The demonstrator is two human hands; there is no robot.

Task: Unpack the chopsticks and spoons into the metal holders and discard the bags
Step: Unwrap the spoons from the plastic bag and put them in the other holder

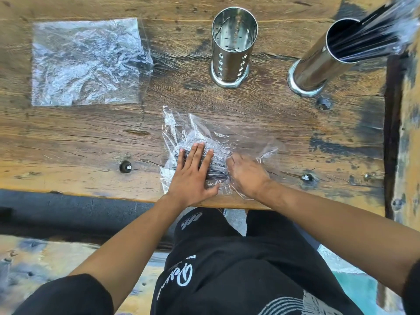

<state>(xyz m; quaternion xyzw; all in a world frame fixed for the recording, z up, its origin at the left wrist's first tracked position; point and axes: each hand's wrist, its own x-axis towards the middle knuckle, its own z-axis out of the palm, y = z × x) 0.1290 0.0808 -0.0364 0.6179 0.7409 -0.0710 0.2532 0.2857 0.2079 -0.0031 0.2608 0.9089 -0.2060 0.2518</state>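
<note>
**Kid:** Why is the left hand (193,176) flat like that?

**Helper:** Its fingers are straight and spread. It presses down on the bag (204,142) near the table's front edge. I think that stops the bag from sliding.

**Kid:** What's in the bag?

**Helper:** Dark sticks (216,171), lying under the fingers. They look like chopsticks. They are not in a holder yet.

**Kid:** And the right hand (246,176)?

**Helper:** It sits at the bag's right side, fingers bent into the plastic. It seems to pinch or pull the plastic, maybe to open it. It is blurry, so I can't be sure of its grip.

**Kid:** Where do the sticks go?

**Helper:** Two metal cups stand at the back. The middle cup (233,46) has little holes and looks empty. The right cup (322,62) already has dark sticks poking out, with shiny plastic around their tops.

**Kid:** What's the flat shiny thing on the left?

**Helper:** Another bag (86,62), lying flat. It looks empty, so it may be waiting to be thrown away.

**Kid:** What is the table like?

**Helper:** The table (68,142) is old wood with cracks, dark stains and round bolts. A dark bench sits below its edge. The floor looks painted and worn.
</note>
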